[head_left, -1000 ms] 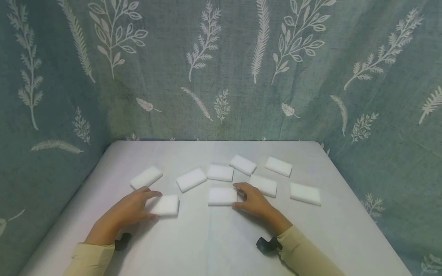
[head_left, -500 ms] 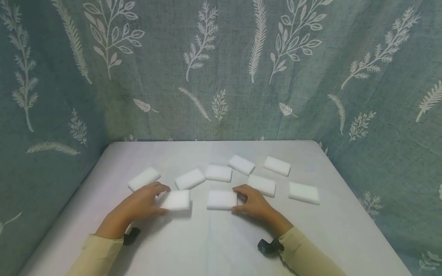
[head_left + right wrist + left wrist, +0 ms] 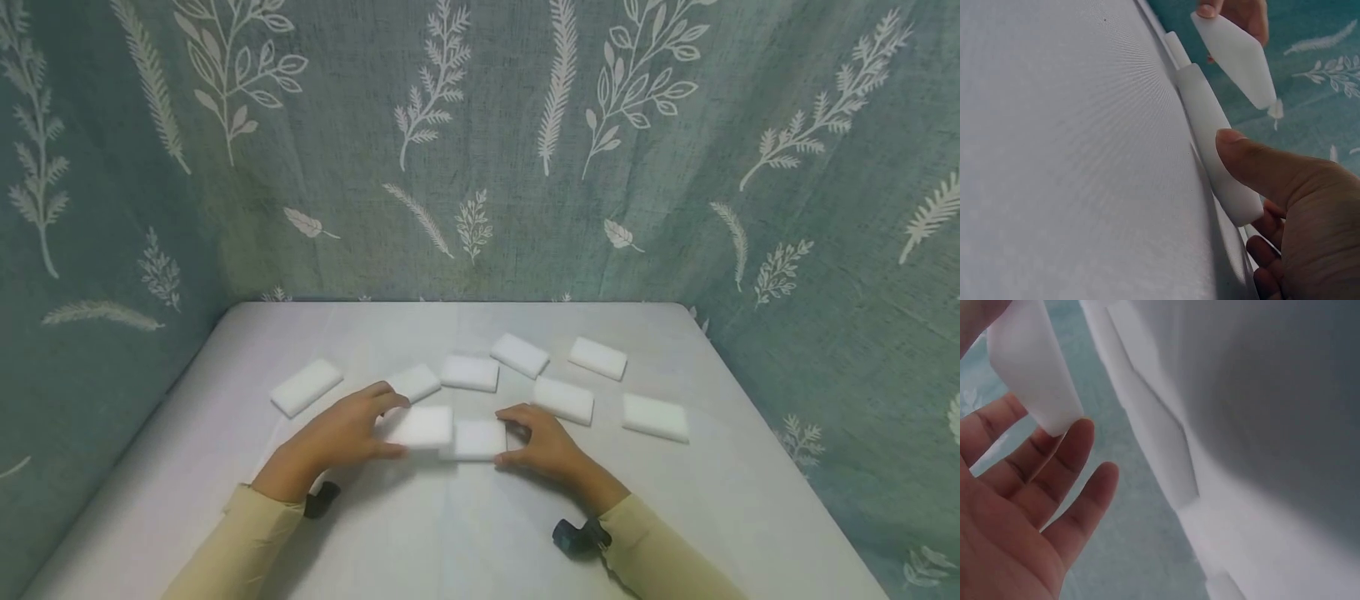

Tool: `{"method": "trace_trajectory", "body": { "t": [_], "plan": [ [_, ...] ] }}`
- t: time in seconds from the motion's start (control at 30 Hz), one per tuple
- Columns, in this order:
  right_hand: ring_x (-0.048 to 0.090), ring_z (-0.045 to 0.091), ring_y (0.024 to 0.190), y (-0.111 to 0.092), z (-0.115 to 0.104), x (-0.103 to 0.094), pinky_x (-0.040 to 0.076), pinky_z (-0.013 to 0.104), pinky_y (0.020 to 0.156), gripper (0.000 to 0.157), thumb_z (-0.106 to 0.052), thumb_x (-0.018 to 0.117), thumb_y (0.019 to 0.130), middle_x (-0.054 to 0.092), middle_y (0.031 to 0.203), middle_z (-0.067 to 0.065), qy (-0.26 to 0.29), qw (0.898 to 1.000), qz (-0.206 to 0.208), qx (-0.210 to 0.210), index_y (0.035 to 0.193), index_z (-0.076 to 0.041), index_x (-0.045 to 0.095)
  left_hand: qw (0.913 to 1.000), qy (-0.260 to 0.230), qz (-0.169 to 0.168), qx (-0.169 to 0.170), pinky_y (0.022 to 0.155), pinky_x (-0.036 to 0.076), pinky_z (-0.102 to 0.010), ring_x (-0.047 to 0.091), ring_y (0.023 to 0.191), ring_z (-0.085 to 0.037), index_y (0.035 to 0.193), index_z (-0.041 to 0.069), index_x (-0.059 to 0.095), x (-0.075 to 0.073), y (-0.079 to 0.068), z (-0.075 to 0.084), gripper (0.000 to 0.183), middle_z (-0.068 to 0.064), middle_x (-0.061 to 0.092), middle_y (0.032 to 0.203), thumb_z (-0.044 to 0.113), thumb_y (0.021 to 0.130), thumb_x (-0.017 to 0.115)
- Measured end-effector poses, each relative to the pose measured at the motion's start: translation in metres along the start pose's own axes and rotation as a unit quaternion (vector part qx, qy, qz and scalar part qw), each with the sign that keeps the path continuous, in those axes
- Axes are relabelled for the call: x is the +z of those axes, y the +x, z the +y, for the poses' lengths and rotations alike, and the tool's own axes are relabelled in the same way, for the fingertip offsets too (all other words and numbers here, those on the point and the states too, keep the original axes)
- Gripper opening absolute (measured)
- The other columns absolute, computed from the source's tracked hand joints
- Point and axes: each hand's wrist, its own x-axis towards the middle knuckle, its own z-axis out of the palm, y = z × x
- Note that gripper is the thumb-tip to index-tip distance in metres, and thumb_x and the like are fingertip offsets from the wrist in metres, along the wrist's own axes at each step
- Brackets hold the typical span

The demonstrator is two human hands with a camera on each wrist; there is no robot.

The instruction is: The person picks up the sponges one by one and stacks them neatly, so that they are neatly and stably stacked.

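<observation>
Above table (image 3: 510,533), left fingers (image 3: 385,398) pinch plain white block (image 3: 426,427).

A raised white block (image 3: 426,427) is held over the table (image 3: 450,537) in the grip of the left hand (image 3: 352,432). By its right end, the left end of a second white block (image 3: 480,440) is partly covered from view; that block is pinched at its right end by the right hand (image 3: 546,448). Seven other white blocks (image 3: 655,417) are scattered around. The table is backed by teal leaf-print cloth (image 3: 502,142).
</observation>
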Motion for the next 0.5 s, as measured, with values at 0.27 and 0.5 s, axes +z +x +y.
{"method": "trace_trajectory", "body": {
  "t": [0.27,0.5],
  "plan": [
    [0.053,0.025,0.12,0.0,-0.001,-0.001,0.036,0.046,0.106,0.072,-0.042,0.088,0.065,0.063,0.125,0.001,0.007,1.0,0.007,-0.012,0.126,-0.014,0.064,0.9995,0.008,-0.025,0.016,0.075,0.047,-0.031,0.052,0.084,-0.008,0.117,0.02,0.064,0.013,0.019,0.01,0.06,0.012,0.054,0.107,0.053,0.071,0.082],
    [0.053,0.026,0.121,-0.002,-0.002,-0.001,0.033,0.047,0.108,0.071,-0.041,0.088,0.065,0.063,0.125,0.003,-0.003,1.0,0.005,-0.018,0.126,-0.013,0.064,0.999,0.004,-0.029,0.032,0.074,0.048,-0.031,0.052,0.082,-0.008,0.116,0.02,0.064,0.023,0.028,0.019,0.059,0.01,0.055,0.105,0.05,0.069,0.083]
  ]
}}
